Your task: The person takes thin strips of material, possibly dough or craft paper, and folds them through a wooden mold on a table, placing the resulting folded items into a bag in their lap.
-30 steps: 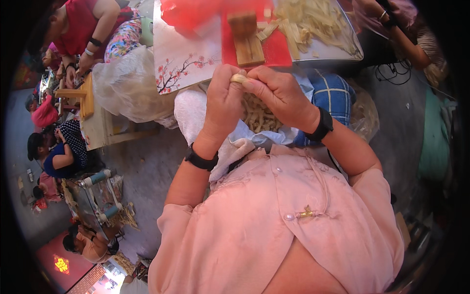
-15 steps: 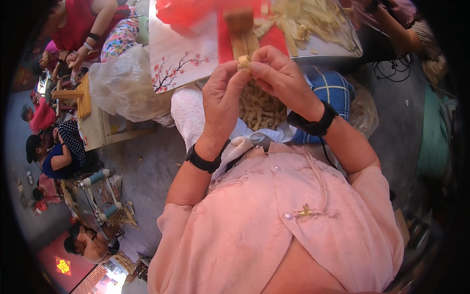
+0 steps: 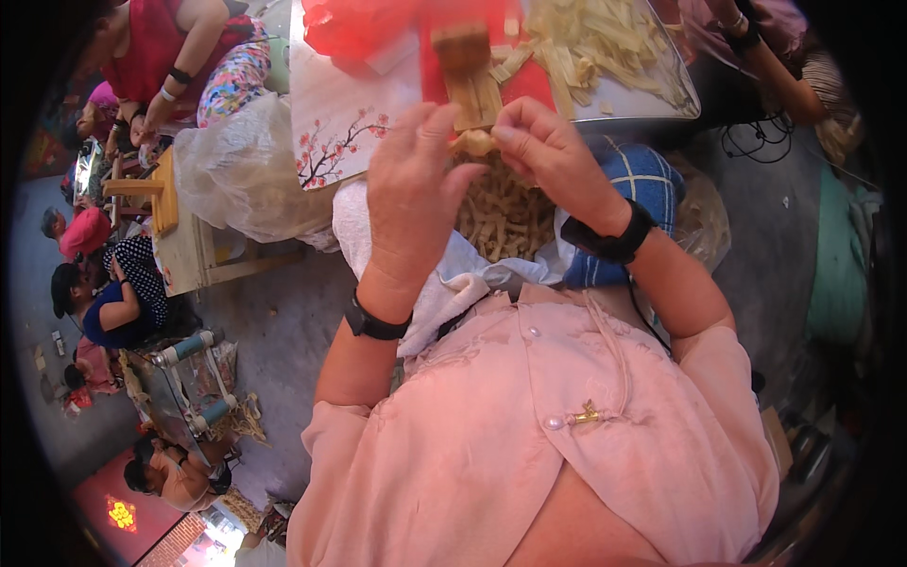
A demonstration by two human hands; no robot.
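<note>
A small folded, pale yellow strip point(image 3: 475, 143) is pinched in the fingertips of my right hand point(image 3: 553, 151), above my lap. My left hand point(image 3: 408, 194) is on the strip's left side, its thumb spread away from slightly blurred fingers; whether a fingertip still touches the strip is hard to see. Below both hands lies a heap of similar small folded pieces point(image 3: 505, 213) on cloth in my lap. Just beyond the hands, a wooden block with a handle-like board point(image 3: 463, 52) rests on a red surface at the table's edge.
Loose pale strips point(image 3: 605, 47) cover a metal-edged tray at the far right. At the far left are a red plastic bag point(image 3: 354, 28) and a white board with painted blossoms point(image 3: 345, 146). A clear plastic bag point(image 3: 250, 161) bulges beside a low wooden bench point(image 3: 194, 236). Other people sit nearby.
My left hand has come off its pinch, with its thumb and fingers now apart. The folded strip has moved slightly nearer to me and stays in my right fingertips.
</note>
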